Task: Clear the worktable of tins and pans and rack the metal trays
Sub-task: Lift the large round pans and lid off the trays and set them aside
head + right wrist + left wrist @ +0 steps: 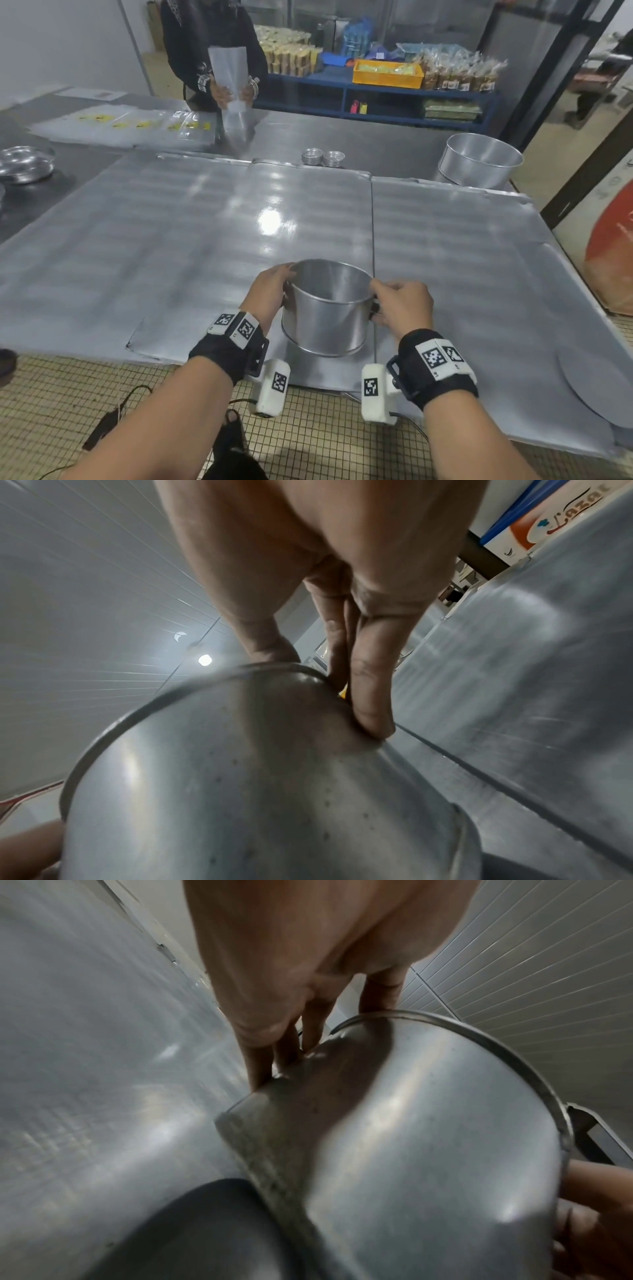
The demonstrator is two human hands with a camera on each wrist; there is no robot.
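A tall round metal pan (325, 315) is held tilted just above the near edge of the worktable, over large flat metal trays (205, 240). My left hand (270, 291) grips its left rim, thumb inside and fingers down the outer wall. My right hand (400, 305) grips the right rim the same way. In the left wrist view the pan (428, 1150) fills the lower right, with my left hand (274, 1031) on its wall. The right wrist view shows the pan (257, 791) under my right hand (342, 669).
A larger round pan (479, 161) stands at the table's far right corner. Two stacks of small tins (322, 158) sit at the far middle, and shiny bowls (25, 164) at far left. A person (212, 58) holding a plastic bag stands behind the table. Blue shelves (376, 99) hold packaged goods.
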